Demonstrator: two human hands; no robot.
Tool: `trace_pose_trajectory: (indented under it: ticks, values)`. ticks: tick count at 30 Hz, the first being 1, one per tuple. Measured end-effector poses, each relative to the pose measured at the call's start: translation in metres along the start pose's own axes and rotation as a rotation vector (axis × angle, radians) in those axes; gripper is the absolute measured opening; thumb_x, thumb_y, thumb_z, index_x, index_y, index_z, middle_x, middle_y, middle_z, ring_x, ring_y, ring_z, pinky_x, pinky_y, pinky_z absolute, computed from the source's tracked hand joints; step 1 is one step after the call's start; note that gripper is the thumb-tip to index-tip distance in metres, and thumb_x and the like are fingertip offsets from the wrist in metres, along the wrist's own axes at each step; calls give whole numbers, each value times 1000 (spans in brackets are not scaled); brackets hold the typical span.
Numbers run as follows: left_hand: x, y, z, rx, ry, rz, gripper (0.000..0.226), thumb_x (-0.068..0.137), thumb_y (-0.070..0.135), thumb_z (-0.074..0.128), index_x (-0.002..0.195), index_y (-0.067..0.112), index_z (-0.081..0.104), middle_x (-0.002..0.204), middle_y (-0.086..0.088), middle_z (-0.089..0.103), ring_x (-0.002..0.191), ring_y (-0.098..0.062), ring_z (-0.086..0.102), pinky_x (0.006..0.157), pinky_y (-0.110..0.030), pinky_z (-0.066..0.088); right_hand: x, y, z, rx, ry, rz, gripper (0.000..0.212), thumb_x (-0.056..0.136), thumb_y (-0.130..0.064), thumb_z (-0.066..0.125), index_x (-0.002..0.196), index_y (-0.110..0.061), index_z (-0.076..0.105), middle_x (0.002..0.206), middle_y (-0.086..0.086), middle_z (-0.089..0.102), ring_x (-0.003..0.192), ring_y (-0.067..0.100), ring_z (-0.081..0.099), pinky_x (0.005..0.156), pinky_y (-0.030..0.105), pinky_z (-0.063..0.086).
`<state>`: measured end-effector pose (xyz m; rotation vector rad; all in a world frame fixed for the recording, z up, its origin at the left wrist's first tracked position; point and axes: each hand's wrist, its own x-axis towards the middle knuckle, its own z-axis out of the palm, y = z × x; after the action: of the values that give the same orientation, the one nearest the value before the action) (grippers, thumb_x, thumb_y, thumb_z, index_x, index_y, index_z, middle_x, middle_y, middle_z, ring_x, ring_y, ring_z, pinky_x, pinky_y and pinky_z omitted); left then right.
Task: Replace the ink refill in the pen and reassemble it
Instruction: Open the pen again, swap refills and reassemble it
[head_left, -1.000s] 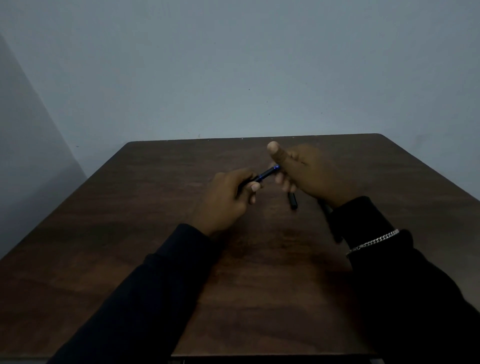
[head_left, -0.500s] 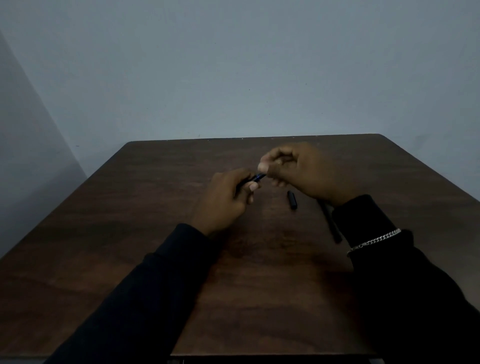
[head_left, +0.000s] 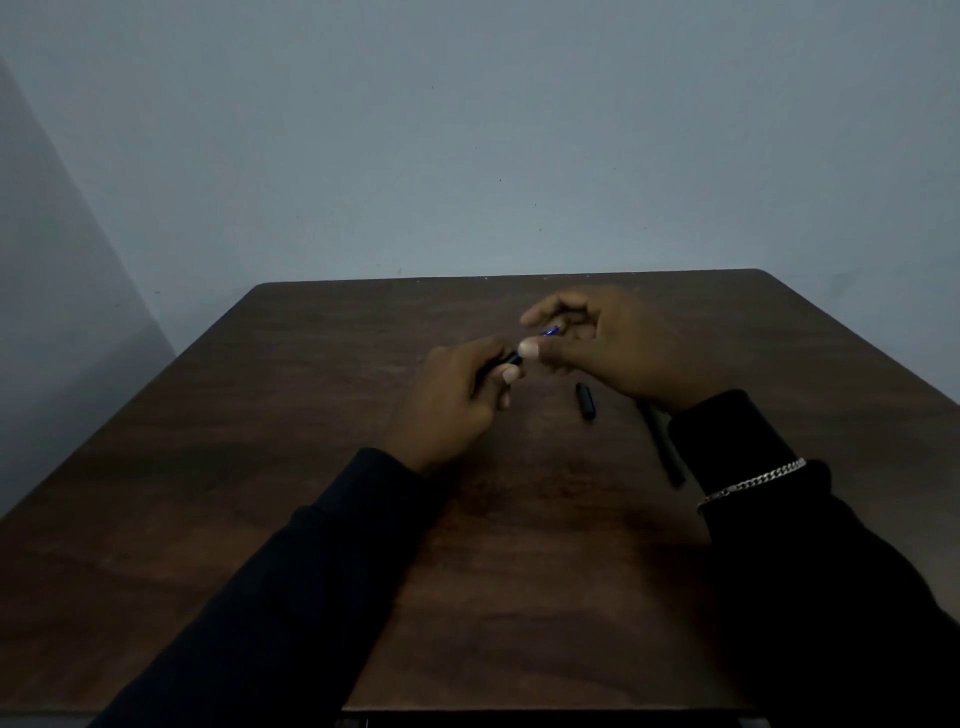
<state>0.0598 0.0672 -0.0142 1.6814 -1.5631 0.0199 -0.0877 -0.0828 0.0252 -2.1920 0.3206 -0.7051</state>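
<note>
The left hand (head_left: 457, 400) grips the pen barrel (head_left: 511, 359) above the desk (head_left: 311, 467). The right hand (head_left: 613, 348) pinches the blue refill (head_left: 550, 331) at the barrel mouth. The refill should stay coaxial with the barrel, moved steadily without bending.

right hand (head_left: 618, 345) fingers opened, baring blue refill (head_left: 550, 331).

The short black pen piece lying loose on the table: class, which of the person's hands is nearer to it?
Right. The right hand hovers just above and behind the short black piece, its heel almost over it. The left hand sits further off to its left.
</note>
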Motion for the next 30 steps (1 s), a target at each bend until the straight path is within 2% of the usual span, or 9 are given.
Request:
trace_pose_trajectory:
  ticks: [3, 7, 10, 13, 16, 18, 23, 27, 30]
  values:
    - [0, 0, 0, 13, 4, 5, 17, 103, 12, 59, 91, 12, 71, 72, 7, 70, 68, -6, 65, 62, -27, 47, 0, 4, 1, -29, -17, -23, 6, 90, -23, 78, 87, -19, 75, 71, 2, 78, 63, 14, 76, 62, 26, 59]
    - [-1, 2, 1, 13, 9, 39, 15, 104, 15, 59, 95, 12, 71, 73, 9, 69, 69, -6, 66, 63, -27, 49, -2, 2, 7, -209, 42, -65, 48, 97, -52, 61, 60, -21, 65, 52, -1, 65, 41, 7, 58, 46, 20, 45]
    - [-2, 3, 2, 3, -6, 42, 17, 105, 18, 58, 93, 13, 69, 73, 8, 68, 69, -5, 64, 62, -27, 48, -3, 3, 8, -211, 69, -52, 62, 98, -59, 56, 52, -18, 62, 47, 9, 59, 35, 8, 47, 43, 21, 39]
    - [-2, 2, 2, -7, -2, 27, 17, 105, 19, 58, 96, 13, 71, 74, 7, 69, 69, -9, 66, 64, -33, 53, -3, 1, 6, -194, 83, -12, 60, 92, -67, 59, 62, -16, 70, 51, 4, 67, 41, 8, 61, 47, 15, 47]
    - [0, 1, 0, 7, 39, 26, 17, 101, 19, 56, 95, 13, 71, 70, 9, 68, 67, -12, 67, 65, -34, 52, -2, 1, 4, -70, 44, -9, 22, 89, -40, 78, 85, -18, 76, 67, 7, 75, 58, 13, 73, 58, 25, 58]
    - [0, 1, 1, 20, 32, 26, 16, 101, 17, 58, 91, 14, 70, 69, 8, 67, 67, -13, 66, 64, -33, 50, -1, 0, 3, -110, 38, -28, 13, 89, -28, 79, 86, -16, 77, 65, 2, 74, 57, 9, 71, 58, 25, 56]
    - [-2, 2, 1, 38, 36, 32, 19, 103, 11, 60, 89, 24, 66, 71, 9, 66, 67, -14, 66, 61, -31, 47, -3, -3, 3, -348, 44, -102, 30, 96, -32, 72, 77, -9, 74, 49, -8, 50, 48, 5, 48, 48, 16, 28]
    - [-1, 3, 1, 17, 40, 21, 17, 104, 13, 60, 92, 8, 70, 74, -5, 70, 67, -23, 66, 63, -45, 54, -5, -4, 1, -294, 58, -103, 35, 96, -46, 67, 78, -18, 76, 55, -9, 61, 50, 8, 55, 49, 16, 37]
    - [2, 0, 0, 23, 68, -36, 23, 106, 16, 59, 90, 2, 69, 74, -11, 69, 69, -27, 65, 66, -50, 53, -4, 3, 1, -162, 234, 80, 69, 94, -74, 45, 85, -11, 72, 68, 10, 68, 59, 20, 67, 58, 31, 54]
